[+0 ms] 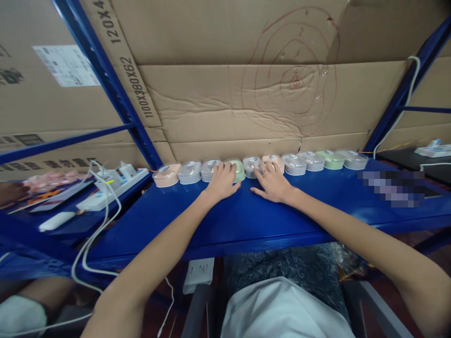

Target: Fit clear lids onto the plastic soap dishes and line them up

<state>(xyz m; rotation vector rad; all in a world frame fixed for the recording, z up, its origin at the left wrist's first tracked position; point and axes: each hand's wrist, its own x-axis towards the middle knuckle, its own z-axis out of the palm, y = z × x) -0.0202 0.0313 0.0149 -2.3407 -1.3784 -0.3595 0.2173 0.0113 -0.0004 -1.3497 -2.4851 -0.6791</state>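
Several small rounded plastic cases with clear lids stand side by side in a row at the back of the blue shelf (253,216). They are peach, grey and green. My left hand (222,182) lies with fingers outstretched over a green case (238,170) and the edge of the grey case (209,171) beside it. My right hand (273,182) is spread over a peach case (278,162), its fingers also reaching a grey case (251,168). Neither hand is wrapped round anything. Further peach (166,175) and green (330,159) cases sit toward the row's two ends.
Cardboard (211,94) with red rings drawn on it backs the shelf, between blue posts. On the left are a white power strip (102,197), cables and another person's hand (13,193). A pixelated item (392,188) lies at the right.
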